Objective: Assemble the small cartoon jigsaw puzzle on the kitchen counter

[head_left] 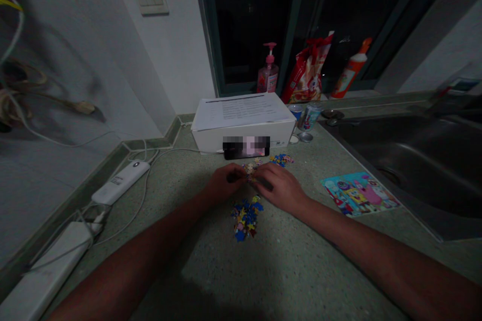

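My left hand (226,181) and my right hand (281,185) meet over the middle of the counter, fingers curled in a pinch and tips nearly touching. Between the fingertips are small pale and pink puzzle pieces (249,167); dim light hides how many each hand grips. Nearer to me lies a loose heap of blue, yellow and red puzzle pieces (246,219). A smaller blue and pink cluster of puzzle pieces (279,160) sits just beyond my right hand. Off to the right, a colourful cartoon picture sheet (359,193) lies flat.
A phone (246,153) leans against a white box (241,133) topped with a printed paper. Cans (311,116) stand beside the box. The metal sink (417,160) borders the right. A power strip (48,271), a white adapter (121,181) and cables run along the left wall.
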A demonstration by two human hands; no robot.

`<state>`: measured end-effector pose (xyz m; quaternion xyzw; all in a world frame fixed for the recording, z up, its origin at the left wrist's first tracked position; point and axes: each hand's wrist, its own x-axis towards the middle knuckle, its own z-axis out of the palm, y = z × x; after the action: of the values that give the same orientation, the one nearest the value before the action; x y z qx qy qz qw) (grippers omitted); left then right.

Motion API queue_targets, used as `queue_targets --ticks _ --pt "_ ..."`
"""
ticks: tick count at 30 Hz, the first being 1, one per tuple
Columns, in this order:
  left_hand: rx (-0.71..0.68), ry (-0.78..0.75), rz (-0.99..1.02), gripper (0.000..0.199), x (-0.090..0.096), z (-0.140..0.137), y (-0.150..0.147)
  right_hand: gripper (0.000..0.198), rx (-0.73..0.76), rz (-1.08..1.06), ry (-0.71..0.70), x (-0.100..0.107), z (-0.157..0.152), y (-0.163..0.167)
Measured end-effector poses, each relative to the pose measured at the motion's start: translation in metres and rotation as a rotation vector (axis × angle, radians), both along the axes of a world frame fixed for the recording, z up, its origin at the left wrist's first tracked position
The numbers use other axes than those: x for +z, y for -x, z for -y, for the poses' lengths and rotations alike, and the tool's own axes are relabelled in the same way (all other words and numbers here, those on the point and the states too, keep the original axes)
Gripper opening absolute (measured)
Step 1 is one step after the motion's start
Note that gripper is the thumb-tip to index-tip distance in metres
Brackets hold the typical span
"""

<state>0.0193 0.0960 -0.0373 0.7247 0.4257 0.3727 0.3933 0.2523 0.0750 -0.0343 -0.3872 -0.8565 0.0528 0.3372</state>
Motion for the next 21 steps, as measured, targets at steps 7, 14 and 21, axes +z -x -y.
queue_targets --ticks 7,14,21 --pt "0.069 -0.021 -0.007 0.015 0.000 -0.001 -0.001 0.016 -0.034 -0.113 0.000 0.000 -0.004 -0.003" --pt "0.073 -0.027 -0.014 0.016 -0.003 -0.003 0.000 0.015 -0.074 -0.117 0.004 0.001 -0.004 -0.006" --pt "0.149 -0.052 -0.038 0.012 -0.001 -0.004 0.001 0.015 -0.181 -0.130 0.007 0.005 -0.009 -0.015"
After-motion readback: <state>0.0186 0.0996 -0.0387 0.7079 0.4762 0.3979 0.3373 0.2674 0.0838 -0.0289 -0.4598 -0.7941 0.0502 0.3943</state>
